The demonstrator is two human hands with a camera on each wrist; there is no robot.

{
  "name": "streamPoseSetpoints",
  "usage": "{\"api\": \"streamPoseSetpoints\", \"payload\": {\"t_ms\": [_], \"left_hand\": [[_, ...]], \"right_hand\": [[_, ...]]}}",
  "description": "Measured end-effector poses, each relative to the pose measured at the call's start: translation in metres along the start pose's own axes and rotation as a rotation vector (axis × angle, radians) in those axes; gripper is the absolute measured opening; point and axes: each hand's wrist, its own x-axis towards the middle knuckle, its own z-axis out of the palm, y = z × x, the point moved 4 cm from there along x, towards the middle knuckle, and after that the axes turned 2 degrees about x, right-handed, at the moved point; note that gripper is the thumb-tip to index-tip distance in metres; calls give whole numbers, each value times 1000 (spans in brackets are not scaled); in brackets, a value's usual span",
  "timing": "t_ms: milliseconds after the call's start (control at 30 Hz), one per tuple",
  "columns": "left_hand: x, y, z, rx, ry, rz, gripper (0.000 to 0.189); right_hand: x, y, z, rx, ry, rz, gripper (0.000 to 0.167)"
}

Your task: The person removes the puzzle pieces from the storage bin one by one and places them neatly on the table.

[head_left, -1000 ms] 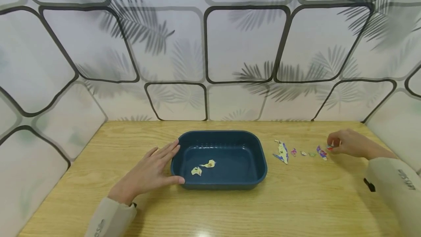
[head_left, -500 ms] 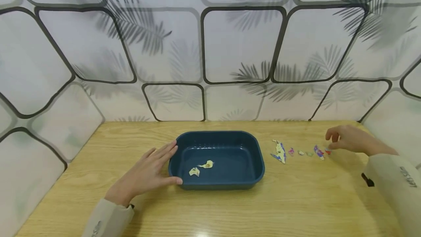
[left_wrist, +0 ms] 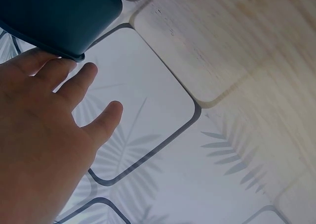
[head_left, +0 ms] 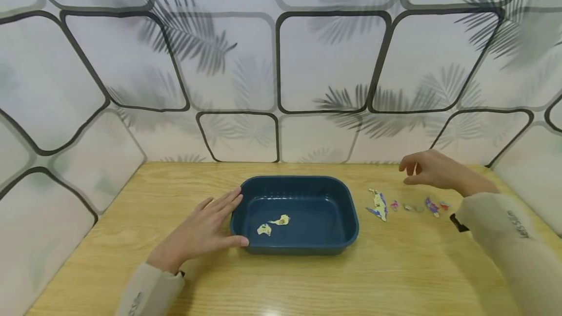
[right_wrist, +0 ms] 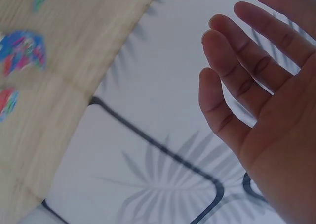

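Note:
A dark blue rectangular basin (head_left: 303,246) stands on the table with two small flat cream pieces, one (head_left: 264,229) left of the other (head_left: 280,220), on its floor. My left hand (head_left: 199,233) rests on the basin's left rim, fingers spread and fairly straight. In the left wrist view its fingertips touch the rim (left_wrist: 59,52). Above the table, behind a row of small flat colourful pieces, hangs my right hand (head_left: 439,172), fingers loosely bent and holding nothing. The row runs from a larger cream-and-blue piece (head_left: 379,205) to a red-and-blue piece (head_left: 445,206).
Between the row's ends lie a pink piece (head_left: 394,205), a whitish piece (head_left: 407,207), a faint green piece (head_left: 418,208) and a purple-red piece (head_left: 432,207). A wall (head_left: 325,62) with leaf patterns encloses the wooden table (head_left: 210,282) at the back and both sides.
My right hand has let go of the red-and-blue piece at the row's right end, then risen and moved left. The left hand has stayed on the basin's rim.

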Motion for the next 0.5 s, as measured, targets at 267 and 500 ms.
{"api": "streamPoseSetpoints", "payload": {"t_ms": [267,500], "left_hand": [[2,1,0,-5,-6,-3,100],[2,1,0,-7,-3,-2,101]], "right_hand": [[24,-28,1,66,-15,-26,19],[44,-54,-1,73,-1,-111,18]]}}
